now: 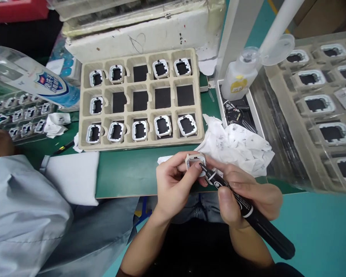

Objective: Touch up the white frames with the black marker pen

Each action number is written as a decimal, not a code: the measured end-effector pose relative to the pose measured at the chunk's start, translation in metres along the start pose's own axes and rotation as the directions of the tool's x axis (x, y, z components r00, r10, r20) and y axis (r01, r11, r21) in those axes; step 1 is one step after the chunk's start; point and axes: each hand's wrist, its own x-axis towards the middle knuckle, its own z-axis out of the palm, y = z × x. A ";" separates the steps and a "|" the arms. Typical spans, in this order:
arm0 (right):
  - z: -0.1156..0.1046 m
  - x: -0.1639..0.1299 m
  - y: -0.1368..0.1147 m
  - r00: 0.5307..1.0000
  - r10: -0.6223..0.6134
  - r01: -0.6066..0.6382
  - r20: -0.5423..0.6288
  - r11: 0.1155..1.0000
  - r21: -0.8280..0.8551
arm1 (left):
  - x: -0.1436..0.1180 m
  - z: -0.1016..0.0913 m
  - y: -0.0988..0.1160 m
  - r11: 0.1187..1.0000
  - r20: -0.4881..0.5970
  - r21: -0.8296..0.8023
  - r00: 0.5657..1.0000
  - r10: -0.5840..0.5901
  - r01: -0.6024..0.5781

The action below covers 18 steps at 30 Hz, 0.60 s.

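My left hand holds a small white rectangular frame part just above the near edge of the green table. My right hand grips a black marker pen, and its tip touches the frame's edge. Behind my hands lies a beige pulp tray with three rows of pockets. Several pockets hold the same white frames with dark middles, and several others are without frames.
A crumpled, ink-spotted white cloth lies right of my hands. A clear squeeze bottle stands by a white post. Clear plastic trays of frames are at right, more at left. Another person's light-blue sleeve is at lower left.
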 end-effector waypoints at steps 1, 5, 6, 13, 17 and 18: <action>0.001 0.001 0.000 1.000 -0.009 0.009 -0.019 1.000 0.002 | 0.000 0.000 0.000 1.000 -0.003 0.022 1.000 0.005 -0.005; 0.012 0.006 0.001 0.979 -0.162 0.160 -0.125 0.987 -0.028 | -0.002 0.001 -0.001 0.995 0.002 0.091 0.999 0.035 -0.035; 0.015 0.007 0.001 0.977 -0.167 0.162 -0.135 0.986 -0.041 | -0.003 0.001 -0.002 0.993 -0.002 0.107 0.999 0.042 -0.042; 0.017 0.007 -0.003 0.984 -0.114 0.111 -0.139 0.993 -0.028 | -0.002 0.003 -0.001 0.994 -0.041 0.103 0.999 -0.019 0.023; 0.011 0.006 -0.001 0.987 -0.130 0.129 -0.098 0.992 -0.019 | 0.001 0.002 0.003 0.994 -0.016 0.006 0.994 -0.105 0.105; 0.010 0.006 0.000 0.981 -0.163 0.162 -0.100 0.987 -0.025 | 0.001 0.001 0.004 0.993 -0.003 -0.009 0.993 -0.119 0.119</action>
